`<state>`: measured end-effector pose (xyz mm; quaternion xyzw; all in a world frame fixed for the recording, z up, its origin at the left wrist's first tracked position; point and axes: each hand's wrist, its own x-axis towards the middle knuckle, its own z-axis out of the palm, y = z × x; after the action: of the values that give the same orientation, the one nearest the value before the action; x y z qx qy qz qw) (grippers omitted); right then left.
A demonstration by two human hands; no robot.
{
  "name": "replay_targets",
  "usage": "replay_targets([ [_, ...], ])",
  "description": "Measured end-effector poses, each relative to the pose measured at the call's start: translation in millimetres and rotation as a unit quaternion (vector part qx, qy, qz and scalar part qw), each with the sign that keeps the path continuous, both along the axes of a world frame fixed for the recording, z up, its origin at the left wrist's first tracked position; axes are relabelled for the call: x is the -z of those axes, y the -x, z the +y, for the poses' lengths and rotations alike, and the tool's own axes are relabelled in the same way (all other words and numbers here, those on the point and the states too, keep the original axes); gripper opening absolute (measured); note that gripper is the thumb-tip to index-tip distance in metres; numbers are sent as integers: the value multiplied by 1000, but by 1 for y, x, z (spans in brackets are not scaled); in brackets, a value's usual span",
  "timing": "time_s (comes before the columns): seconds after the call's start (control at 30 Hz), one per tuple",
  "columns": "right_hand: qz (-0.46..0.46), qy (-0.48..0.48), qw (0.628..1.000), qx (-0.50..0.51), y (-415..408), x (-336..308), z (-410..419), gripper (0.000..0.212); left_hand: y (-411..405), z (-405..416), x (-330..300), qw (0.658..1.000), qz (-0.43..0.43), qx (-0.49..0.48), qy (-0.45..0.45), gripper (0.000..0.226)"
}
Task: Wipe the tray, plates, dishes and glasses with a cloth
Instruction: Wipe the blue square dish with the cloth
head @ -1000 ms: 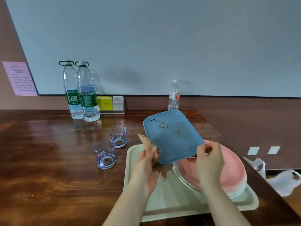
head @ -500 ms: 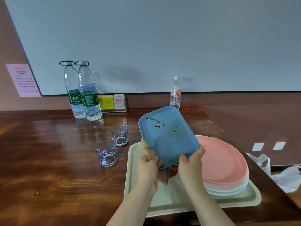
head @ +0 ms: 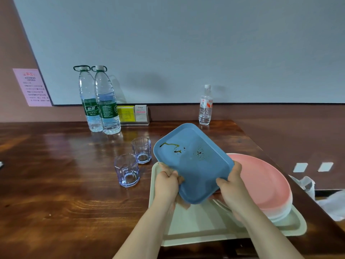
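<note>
Wooden table [head: 56, 184] carries a beige tray [head: 196, 230]; above it both hands, left hand [head: 166, 186] and right hand [head: 231, 187], grip the stained blue dish's [head: 194, 165] near rim; light, stiff, probably slippery.

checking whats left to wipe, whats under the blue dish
Under the raised blue dish lies the beige tray; the left hand holds a tan cloth beneath it. The dish's underside is hidden.

Soft even indoor light, glare on the table [head: 56, 165] (left side), wide-angle bending at edges
</note>
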<state>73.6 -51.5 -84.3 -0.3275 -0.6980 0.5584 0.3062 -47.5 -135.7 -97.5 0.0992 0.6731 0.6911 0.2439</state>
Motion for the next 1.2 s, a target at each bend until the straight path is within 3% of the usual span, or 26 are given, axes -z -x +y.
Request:
replay_targets([
  [0.3, -70, 20, 994, -87, -15, -17, 28, 39, 15, -3, -7, 996, -50, -43, -62, 22],
  [0.47, -130, -7, 985, -114, -21, -27, 41, 39, 30, -12, -4, 998, -48, -39, -33, 26],
  [0.6, -162, 21, 973, -161, -29, -47, 56, 38, 43, -22, 1, 997, -6, 72, 24, 21],
  [0.7, -190, 30, 962, -196, -26, -63, 70, 39, 42, -22, 2, 990, -32, 133, 28, 12],
  [0.77, -163, 30, 967, -191, -21, -72, 76, 37, 41, -20, 2, 991, -65, 114, -6, 11],
  [0.83, -76, 53, 982, -165, -16, -77, 75, 32, 38, -19, -4, 993, -87, 70, -47, 14],
  [0.9, 55, 110, 984, -132, -12, -77, 66, 46, 34, -17, -9, 992, -94, 20, -82, 23],
  [1.0, 212, 189, 958, -51, -4, -59, 39, 62, 25, -13, -13, 986, -111, -31, -117, 26],
  [1.07, 235, 188, 953, -27, 6, -41, 10, 50, 18, -8, -14, 982, -125, -42, -138, 27],
  [1.13, 218, 134, 967, 4, 19, -22, -17, 21, 7, -3, -15, 976, -144, -46, -159, 26],
  [1.2, 184, 46, 981, 44, 32, -6, -30, 28, -4, -1, -14, 971, -159, -32, -173, 24],
])
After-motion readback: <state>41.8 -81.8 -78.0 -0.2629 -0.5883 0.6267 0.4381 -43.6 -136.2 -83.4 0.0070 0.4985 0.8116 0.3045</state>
